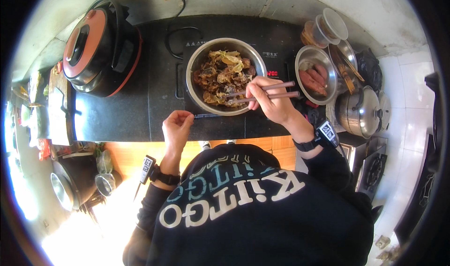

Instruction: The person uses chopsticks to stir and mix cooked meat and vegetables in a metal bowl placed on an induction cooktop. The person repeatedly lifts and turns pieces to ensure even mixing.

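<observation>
A pair of brown chopsticks (276,96) is gripped in my right hand (271,102), at the right rim of a round steel bowl (191,81). Their tips reach into the food (225,76), a heap of browned chunks with yellowish, leafy-looking pieces. Below the bowl stands a black induction cooker (272,60) with red lit digits. My left hand (177,128) is at the counter's front edge, left of the cooker and apart from the bowl. Its fingers are curled in toward the thumb, and nothing shows in them.
On the left stands a black and orange electric cooker (84,41) with a lid. To the right are a steel bowl of pinkish sausage-like pieces (314,78), stacked plastic tubs (323,29) and a lidded steel pot (358,111). A black power cord (171,43) curves behind.
</observation>
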Demonstrator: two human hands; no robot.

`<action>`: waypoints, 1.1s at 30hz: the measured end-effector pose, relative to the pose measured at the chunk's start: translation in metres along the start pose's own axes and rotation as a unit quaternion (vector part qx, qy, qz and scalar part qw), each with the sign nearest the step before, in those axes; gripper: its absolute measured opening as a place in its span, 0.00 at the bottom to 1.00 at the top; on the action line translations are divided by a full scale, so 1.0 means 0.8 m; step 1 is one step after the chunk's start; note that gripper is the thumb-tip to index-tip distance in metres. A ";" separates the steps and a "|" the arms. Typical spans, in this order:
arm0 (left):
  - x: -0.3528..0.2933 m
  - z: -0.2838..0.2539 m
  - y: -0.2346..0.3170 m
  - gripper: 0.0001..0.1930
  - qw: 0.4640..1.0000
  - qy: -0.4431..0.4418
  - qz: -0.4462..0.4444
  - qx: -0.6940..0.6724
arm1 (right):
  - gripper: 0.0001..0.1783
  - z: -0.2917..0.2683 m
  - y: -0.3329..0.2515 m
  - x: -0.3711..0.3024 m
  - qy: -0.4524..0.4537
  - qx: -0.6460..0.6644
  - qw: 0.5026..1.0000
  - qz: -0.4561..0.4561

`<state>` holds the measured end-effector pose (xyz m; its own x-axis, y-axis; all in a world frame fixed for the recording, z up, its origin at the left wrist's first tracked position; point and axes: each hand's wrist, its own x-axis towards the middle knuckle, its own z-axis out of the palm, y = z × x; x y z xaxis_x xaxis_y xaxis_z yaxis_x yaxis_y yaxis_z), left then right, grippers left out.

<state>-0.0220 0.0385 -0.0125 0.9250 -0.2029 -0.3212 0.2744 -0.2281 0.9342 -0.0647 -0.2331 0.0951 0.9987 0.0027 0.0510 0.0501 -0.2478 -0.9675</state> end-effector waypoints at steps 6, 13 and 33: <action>0.003 0.001 -0.001 0.07 1.000 0.005 0.029 -0.003 | 0.14 -0.009 -0.010 -0.014 -0.009 0.010 1.000 -0.010; 0.009 0.029 0.015 0.09 1.000 -0.022 0.017 0.012 | 0.04 0.032 0.045 -0.008 -0.046 -0.117 0.979 -0.157; 0.014 0.037 0.012 0.11 0.999 -0.028 -0.008 0.014 | 0.12 -0.002 0.023 0.000 0.027 -0.005 0.993 -0.115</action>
<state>-0.0167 0.0062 -0.0118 0.9047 -0.2511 -0.3442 0.2800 -0.2585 0.9245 -0.0634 -0.2395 0.0778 0.9586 0.0078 0.2846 0.2769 -0.2570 -0.9259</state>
